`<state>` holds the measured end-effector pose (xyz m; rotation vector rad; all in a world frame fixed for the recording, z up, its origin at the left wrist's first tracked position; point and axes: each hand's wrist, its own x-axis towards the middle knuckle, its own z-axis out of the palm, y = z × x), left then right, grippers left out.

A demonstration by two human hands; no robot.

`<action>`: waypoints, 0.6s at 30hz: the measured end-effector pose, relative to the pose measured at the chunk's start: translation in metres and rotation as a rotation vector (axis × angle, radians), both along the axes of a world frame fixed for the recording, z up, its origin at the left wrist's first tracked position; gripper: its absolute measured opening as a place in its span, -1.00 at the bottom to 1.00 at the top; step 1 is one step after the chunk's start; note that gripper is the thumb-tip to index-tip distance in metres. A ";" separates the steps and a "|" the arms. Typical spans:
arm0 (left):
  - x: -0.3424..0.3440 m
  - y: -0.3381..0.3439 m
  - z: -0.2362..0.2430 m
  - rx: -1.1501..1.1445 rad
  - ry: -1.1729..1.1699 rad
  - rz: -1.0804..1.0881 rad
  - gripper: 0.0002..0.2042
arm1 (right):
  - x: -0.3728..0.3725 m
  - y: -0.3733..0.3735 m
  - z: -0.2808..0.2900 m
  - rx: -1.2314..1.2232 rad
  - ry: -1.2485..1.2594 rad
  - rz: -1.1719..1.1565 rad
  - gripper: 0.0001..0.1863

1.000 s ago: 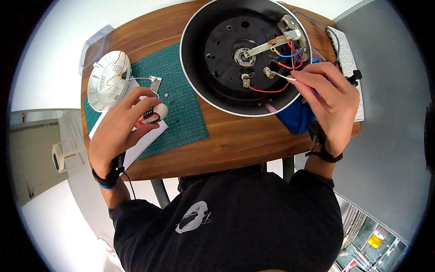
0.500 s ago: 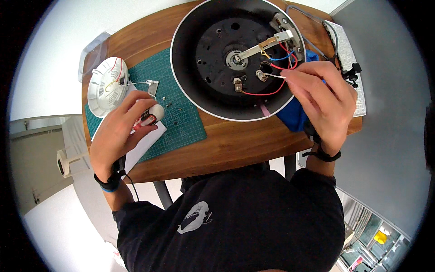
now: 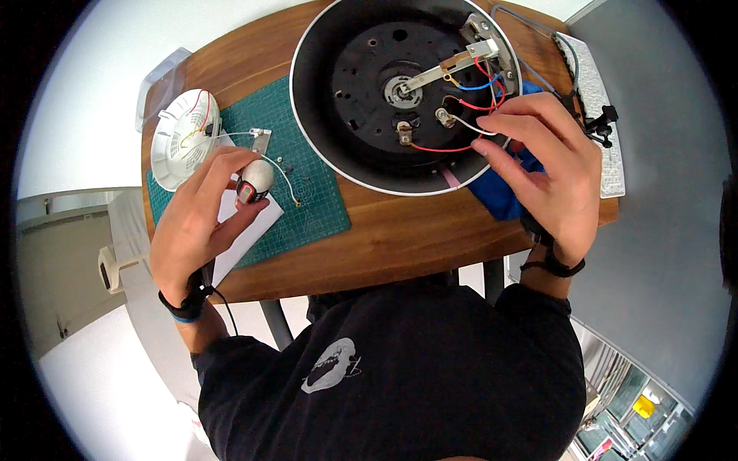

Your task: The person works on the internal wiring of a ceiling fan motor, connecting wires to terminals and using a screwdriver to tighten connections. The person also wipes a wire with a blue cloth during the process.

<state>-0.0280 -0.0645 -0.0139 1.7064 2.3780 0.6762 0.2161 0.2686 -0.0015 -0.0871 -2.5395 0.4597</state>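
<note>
My left hand (image 3: 192, 219) is closed around a rounded tool (image 3: 255, 183) with a pale grey end and a red and black band; the rest of it is hidden by my fingers. My right hand (image 3: 550, 157) hovers over the near right rim of a round black pot-like housing (image 3: 361, 165). Its thumb and forefinger are apart beside a white wire (image 3: 470, 126). One end of that wire is at a metal terminal (image 3: 443, 117) on the housing's floor. A red wire (image 3: 438, 150) runs from another terminal (image 3: 404, 135) toward my thumb.
A metal bracket arm (image 3: 446, 71) crosses the housing. At left, a white vented plastic cover (image 3: 175, 150) with wires lies by a green cutting mat (image 3: 307, 215), which holds white paper (image 3: 257, 227) and small screws. Blue cloth (image 3: 496, 196) and a white block (image 3: 592, 100) sit right.
My right thumb and forefinger have parted at the white wire. My left hand has turned the tool so its grey end points up, and a white lead now shows on the mat beside it.
</note>
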 end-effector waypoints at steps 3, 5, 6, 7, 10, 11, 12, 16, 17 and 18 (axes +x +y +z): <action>0.001 -0.002 -0.001 -0.003 0.022 0.001 -0.40 | -0.001 -0.004 -0.001 -0.011 0.005 0.002 -0.71; 0.002 -0.004 -0.001 0.032 -0.015 0.000 -0.39 | -0.002 -0.007 -0.001 -0.046 0.026 0.001 -0.70; 0.002 -0.005 0.000 0.055 -0.033 0.001 -0.38 | -0.002 -0.009 0.000 -0.028 0.051 0.006 -0.69; 0.003 -0.005 0.001 0.077 -0.038 -0.045 -0.37 | -0.003 -0.010 0.002 -0.009 0.076 0.010 -0.69; 0.008 0.000 0.006 0.183 -0.006 -0.212 -0.35 | -0.005 -0.019 0.006 0.019 0.126 0.178 -0.63; 0.012 0.004 0.008 0.216 0.030 -0.283 -0.33 | -0.005 -0.026 0.007 -0.008 0.115 0.254 -0.61; 0.017 0.009 0.011 0.248 0.073 -0.353 -0.30 | -0.006 -0.032 0.007 -0.038 0.109 0.341 -0.58; 0.045 0.030 0.016 0.363 0.066 -0.468 -0.56 | -0.011 -0.057 -0.002 -0.140 0.046 0.517 -0.42; 0.055 0.036 0.014 0.433 0.095 -0.436 -0.64 | -0.015 -0.063 -0.008 -0.166 0.067 0.544 -0.38; 0.060 0.041 0.013 0.445 0.087 -0.422 -0.64 | -0.015 -0.066 -0.011 -0.190 0.042 0.573 -0.37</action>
